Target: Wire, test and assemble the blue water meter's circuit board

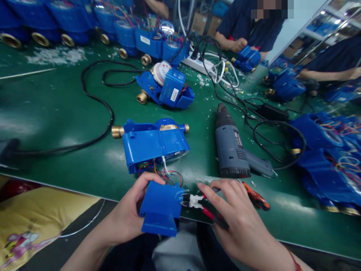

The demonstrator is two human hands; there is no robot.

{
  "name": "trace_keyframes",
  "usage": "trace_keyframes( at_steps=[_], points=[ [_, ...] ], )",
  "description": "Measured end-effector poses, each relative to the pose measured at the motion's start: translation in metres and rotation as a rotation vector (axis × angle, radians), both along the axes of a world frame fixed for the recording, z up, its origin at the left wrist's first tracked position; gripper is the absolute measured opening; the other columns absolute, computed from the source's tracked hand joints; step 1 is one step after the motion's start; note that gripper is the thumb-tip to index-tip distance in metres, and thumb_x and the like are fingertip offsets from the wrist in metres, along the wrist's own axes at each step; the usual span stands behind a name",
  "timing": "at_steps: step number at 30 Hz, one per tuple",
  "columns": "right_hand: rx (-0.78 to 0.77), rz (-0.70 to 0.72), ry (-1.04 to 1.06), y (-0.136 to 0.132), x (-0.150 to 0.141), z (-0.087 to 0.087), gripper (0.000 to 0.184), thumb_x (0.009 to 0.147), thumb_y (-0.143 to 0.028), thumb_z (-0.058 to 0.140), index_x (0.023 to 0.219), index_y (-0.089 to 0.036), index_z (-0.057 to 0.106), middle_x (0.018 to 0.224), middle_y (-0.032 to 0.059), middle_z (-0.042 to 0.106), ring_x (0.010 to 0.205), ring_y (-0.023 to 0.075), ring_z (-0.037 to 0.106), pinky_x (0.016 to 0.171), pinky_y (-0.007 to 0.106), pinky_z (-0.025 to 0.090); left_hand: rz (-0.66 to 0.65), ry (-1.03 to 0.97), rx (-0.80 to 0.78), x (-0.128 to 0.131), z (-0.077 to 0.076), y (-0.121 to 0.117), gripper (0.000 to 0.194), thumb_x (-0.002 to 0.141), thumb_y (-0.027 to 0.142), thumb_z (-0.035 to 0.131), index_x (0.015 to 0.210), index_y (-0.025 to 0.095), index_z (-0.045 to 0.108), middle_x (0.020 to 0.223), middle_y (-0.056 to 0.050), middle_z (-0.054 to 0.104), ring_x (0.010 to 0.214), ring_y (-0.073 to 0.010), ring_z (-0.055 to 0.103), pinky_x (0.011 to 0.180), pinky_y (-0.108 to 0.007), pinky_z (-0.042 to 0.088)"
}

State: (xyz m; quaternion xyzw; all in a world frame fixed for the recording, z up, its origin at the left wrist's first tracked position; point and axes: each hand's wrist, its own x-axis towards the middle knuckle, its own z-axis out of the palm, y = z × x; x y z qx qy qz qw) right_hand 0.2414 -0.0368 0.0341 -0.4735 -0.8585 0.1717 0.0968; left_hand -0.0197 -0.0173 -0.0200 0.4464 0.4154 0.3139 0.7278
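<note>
My left hand (131, 210) grips a blue plastic cover (162, 203) by its left side, near the table's front edge. Thin coloured wires (166, 173) run from behind this cover to a blue water meter (155, 145) lying on its side, brass fittings at both ends. In my right hand (237, 214) is a pair of side cutters (194, 201) with red handles. Their jaws are slightly apart at the right edge of the cover; whether they touch it I cannot tell. An orange-handled tool (256, 195) lies beyond my right hand.
A grey heat gun (229, 146) rests right of centre, its black cord looping behind. Another meter (169, 86) lies farther back. Rows of blue meters stand at the back left and on the right (324, 165). A white power strip (199, 64) and two co-workers are across the table.
</note>
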Motion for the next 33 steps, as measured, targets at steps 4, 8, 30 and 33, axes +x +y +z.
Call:
trace_keyframes(
  at_steps=[4,8,30,33],
  points=[
    [0.070,0.054,-0.085,0.006,0.000,0.002,0.064,0.071,-0.003,0.046,0.135,-0.015,0.045,0.114,0.0141,0.051,0.103,0.0292,0.043,0.085,0.048,0.038,-0.008,-0.016,0.020,0.000,-0.002,-0.001,0.068,0.058,0.022,0.087,0.104,0.028,0.038,0.090,0.002,0.063,0.069,-0.0118,0.064,0.058,-0.018,0.053],
    [0.077,0.107,-0.130,0.012,0.000,0.005,0.059,0.073,-0.003,0.044,0.131,-0.014,0.050,0.105,0.0138,0.054,0.092,0.0280,0.045,0.076,0.046,0.042,-0.054,-0.074,0.002,-0.002,-0.001,-0.002,0.066,0.062,0.018,0.085,0.103,0.031,0.035,0.093,0.004,0.061,0.062,-0.0110,0.066,0.048,-0.016,0.052],
    [-0.259,-0.334,0.358,-0.006,0.000,-0.010,0.059,0.074,-0.003,0.047,0.127,-0.027,0.053,0.108,0.0036,0.058,0.105,0.0170,0.056,0.082,0.026,0.049,0.093,-0.083,0.208,-0.004,-0.013,-0.009,0.067,0.062,0.011,0.084,0.110,0.036,0.044,0.092,0.006,0.065,0.064,-0.0071,0.062,0.057,-0.013,0.051],
    [-0.341,-0.453,0.492,-0.008,-0.004,-0.010,0.044,0.078,-0.015,0.055,0.122,-0.024,0.057,0.108,0.0057,0.059,0.101,0.0196,0.057,0.080,0.029,0.050,0.088,-0.039,0.183,-0.005,-0.014,-0.009,0.067,0.061,0.016,0.085,0.110,0.035,0.044,0.096,0.003,0.066,0.069,-0.0101,0.064,0.059,-0.016,0.053]
  ],
)
